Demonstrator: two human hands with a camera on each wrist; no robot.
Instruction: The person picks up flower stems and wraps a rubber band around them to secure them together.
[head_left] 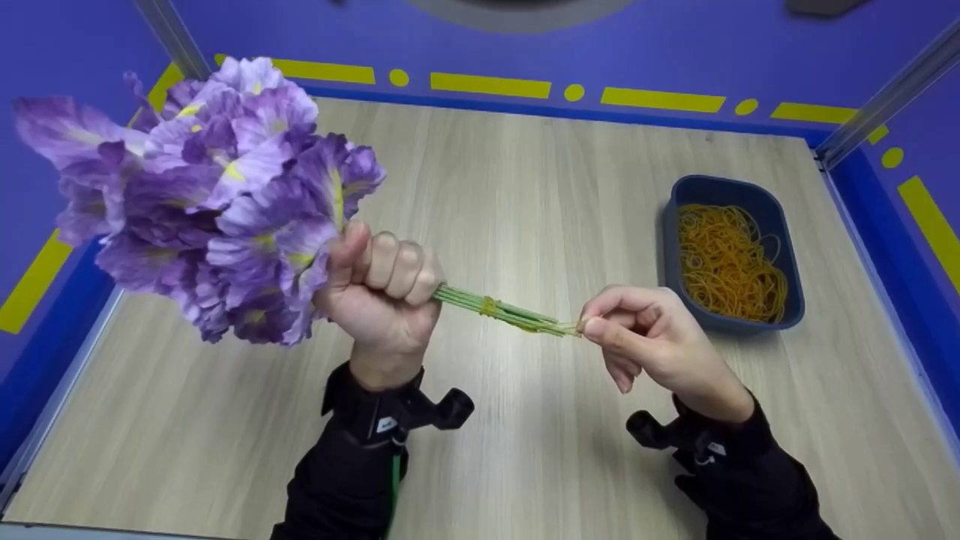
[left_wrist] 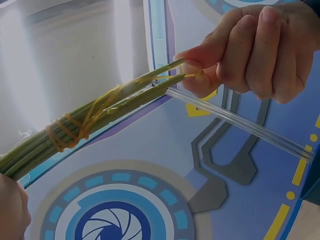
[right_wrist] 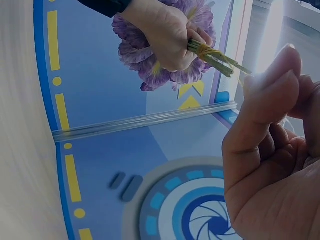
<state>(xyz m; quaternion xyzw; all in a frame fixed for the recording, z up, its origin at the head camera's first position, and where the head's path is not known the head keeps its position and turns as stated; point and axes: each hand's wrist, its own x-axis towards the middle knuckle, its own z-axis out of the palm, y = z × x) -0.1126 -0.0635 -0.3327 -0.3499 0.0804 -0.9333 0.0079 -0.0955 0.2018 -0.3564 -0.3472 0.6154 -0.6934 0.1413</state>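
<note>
A bunch of purple artificial irises (head_left: 247,195) is held up by my left hand (head_left: 386,281), its fist wrapped round the green stems (head_left: 517,311) just below the blooms. The stems point right, toward my right hand (head_left: 649,337). Thumb and forefinger of that hand pinch a yellow rubber band (left_wrist: 189,75) and stretch it past the stem ends. In the left wrist view the band's other part, orange-yellow loops (left_wrist: 67,131), winds several times round the stems. The right wrist view shows the left fist (right_wrist: 172,42) in front of the blooms.
A dark blue tub (head_left: 796,300) full of loose rubber bands (head_left: 727,262) stands at the right, just beyond the right hand. Blue panels with yellow marks (head_left: 491,84) enclose the wood-grain table (head_left: 525,465) at the back and sides.
</note>
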